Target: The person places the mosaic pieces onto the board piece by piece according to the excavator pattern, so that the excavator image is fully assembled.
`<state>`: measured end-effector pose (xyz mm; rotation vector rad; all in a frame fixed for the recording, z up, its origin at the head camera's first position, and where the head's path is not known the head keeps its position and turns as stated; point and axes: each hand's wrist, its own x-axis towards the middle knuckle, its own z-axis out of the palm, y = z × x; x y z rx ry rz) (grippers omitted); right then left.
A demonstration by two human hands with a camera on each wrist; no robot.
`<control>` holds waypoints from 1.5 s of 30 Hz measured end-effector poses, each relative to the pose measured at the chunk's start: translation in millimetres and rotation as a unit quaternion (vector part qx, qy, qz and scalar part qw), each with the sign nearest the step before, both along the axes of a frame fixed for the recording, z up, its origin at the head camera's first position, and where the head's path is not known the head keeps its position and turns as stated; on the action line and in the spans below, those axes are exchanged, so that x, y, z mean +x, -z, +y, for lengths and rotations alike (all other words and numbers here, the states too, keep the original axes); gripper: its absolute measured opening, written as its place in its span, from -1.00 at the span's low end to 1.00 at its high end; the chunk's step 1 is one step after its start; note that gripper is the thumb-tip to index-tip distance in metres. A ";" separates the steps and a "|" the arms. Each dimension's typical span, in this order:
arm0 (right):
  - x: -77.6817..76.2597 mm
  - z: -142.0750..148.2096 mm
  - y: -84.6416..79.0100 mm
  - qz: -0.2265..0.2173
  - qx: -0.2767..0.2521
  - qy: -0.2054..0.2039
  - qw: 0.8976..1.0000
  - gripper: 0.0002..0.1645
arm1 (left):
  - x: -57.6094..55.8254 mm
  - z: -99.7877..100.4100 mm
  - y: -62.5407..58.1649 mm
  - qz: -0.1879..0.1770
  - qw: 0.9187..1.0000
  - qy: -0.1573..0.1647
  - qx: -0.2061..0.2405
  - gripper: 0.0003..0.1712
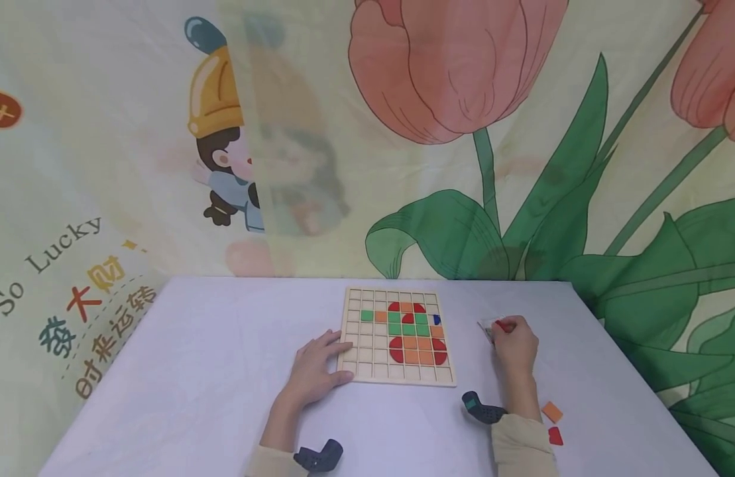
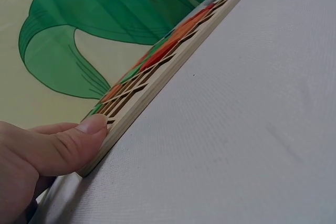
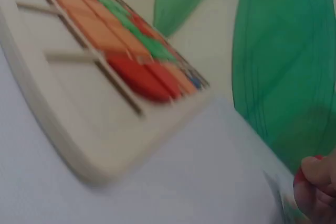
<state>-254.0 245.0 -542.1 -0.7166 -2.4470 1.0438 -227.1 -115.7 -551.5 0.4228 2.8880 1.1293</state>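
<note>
A square wooden grid board [image 1: 367, 372] lies on the table with red, orange, green and blue pieces set in its cells. My left hand [image 1: 313, 371] rests at its left side, a finger over the rim and the thumb [image 2: 79, 148] on the near left corner of the frame. Right of the board, my right hand [image 1: 516, 344] pinches a small red piece [image 3: 299, 178] between thumb and fingers. Close under those fingertips is a small flat item [image 1: 486, 329] with pale and green parts, partly hidden by the hand.
An orange square piece [image 1: 552, 412] and a red piece [image 1: 555, 436] lie beside the right sleeve. Dark curved devices sit at the left wrist [image 1: 321, 457] and right wrist [image 1: 482, 408]. Behind the white-covered table [image 1: 182, 371] hangs a printed curtain [image 1: 307, 252].
</note>
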 end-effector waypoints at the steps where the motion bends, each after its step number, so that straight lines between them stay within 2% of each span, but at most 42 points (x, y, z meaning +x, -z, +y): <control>1: -1.4 -5.2 -2.9 0.000 -0.007 -0.014 1.000 -0.72 | -0.2 -0.6 0.3 -0.001 1.000 0.000 -0.001 -0.39; 4: -7.1 -27.1 -11.5 -0.015 -0.021 -0.071 0.997 -0.68 | -0.7 -2.5 1.3 -0.002 1.000 0.000 -0.001 -0.38; 8: -13.7 -63.2 -17.2 -0.048 -0.015 -0.147 0.988 -0.71 | -2.0 -4.1 3.0 -0.001 1.000 0.002 0.003 -0.38; 16: -15.7 -126.2 -16.8 -0.014 0.011 -0.270 0.963 -0.86 | -1.7 -0.5 4.1 0.001 1.000 0.007 0.002 -0.38; 21: -30.5 -157.7 -22.4 -0.031 0.024 -0.324 0.945 -0.89 | -1.6 1.2 1.3 0.009 1.000 0.011 0.001 -0.39; 24: -43.5 -172.7 -22.0 -0.040 0.044 -0.345 0.937 -0.89 | -1.2 0.3 0.4 0.009 1.000 0.006 0.001 -0.39; 30: -59.6 -193.0 -15.3 -0.051 0.074 -0.359 0.929 -0.91 | -0.8 -2.8 4.4 0.007 1.000 0.008 -0.007 -0.39; 38: -66.4 -204.4 -11.3 -0.080 0.121 -0.376 0.915 -0.97 | -1.1 -3.7 4.7 0.014 1.000 0.013 -0.005 -0.39; 42: -67.7 -207.3 -12.0 -0.095 0.145 -0.390 0.904 -0.90 | -1.5 -4.0 4.6 0.013 1.000 0.012 -0.003 -0.39; 45: -67.6 -206.7 -12.9 -0.099 0.145 -0.390 0.904 -0.91 | -1.9 -3.8 5.2 0.020 1.000 0.018 -0.003 -0.39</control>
